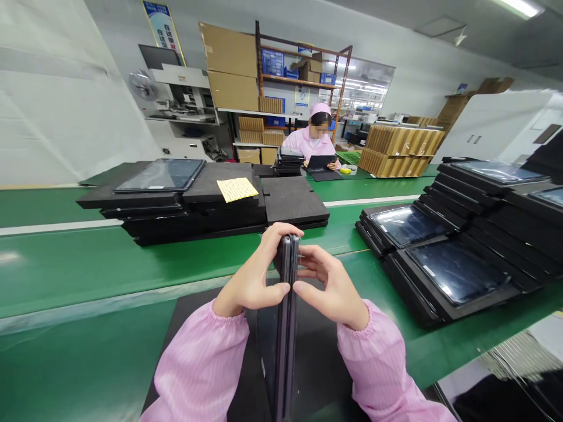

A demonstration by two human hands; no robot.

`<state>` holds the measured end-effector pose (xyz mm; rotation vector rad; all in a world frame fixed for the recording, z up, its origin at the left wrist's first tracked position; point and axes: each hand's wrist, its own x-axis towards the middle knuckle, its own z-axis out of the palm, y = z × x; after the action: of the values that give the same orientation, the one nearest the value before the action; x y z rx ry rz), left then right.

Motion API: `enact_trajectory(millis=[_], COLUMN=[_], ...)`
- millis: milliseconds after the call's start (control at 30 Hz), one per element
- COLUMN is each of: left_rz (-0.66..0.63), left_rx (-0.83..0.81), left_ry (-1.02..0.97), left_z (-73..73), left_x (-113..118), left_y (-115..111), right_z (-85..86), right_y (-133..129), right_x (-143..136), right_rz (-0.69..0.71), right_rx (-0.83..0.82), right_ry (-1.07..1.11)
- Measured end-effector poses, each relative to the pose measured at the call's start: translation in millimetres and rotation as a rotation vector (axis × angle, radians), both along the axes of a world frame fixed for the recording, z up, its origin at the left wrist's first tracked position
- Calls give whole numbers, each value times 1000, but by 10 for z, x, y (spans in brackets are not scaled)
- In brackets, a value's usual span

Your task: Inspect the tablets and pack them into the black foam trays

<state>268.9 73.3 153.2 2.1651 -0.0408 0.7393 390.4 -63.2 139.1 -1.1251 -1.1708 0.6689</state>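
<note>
Two dark tablets (287, 328) stand on edge, face to face, above a black foam mat (323, 369) in front of me. My left hand (259, 272) grips them from the left, its fingers reaching over the top corner and its thumb on the near edge. From the right, my right hand (328, 284) presses its thumb and fingers against the other tablet's side. The lower ends of the tablets come down near the mat; whether they touch it I cannot tell.
Foam trays with a tablet (162, 175) and a yellow sticker sheet (237, 189) lie ahead left. Stacked trays with tablets (457, 269) stand right. Across the green bench (79, 264), a person in pink (313, 138) handles a tablet beside cardboard dividers (398, 149).
</note>
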Motion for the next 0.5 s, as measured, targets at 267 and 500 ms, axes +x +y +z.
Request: enact_trajectory(millis=[267, 500], left_rz=[-23, -137], left_rx=[-6, 14], left_ry=[10, -46], left_z=[24, -37], left_x=[-41, -4], left_y=[-17, -46], right_z=[15, 64], right_y=[-32, -66], right_x=[-54, -114], right_rz=[-6, -171], right_rx=[-12, -26], right_ry=[-7, 48])
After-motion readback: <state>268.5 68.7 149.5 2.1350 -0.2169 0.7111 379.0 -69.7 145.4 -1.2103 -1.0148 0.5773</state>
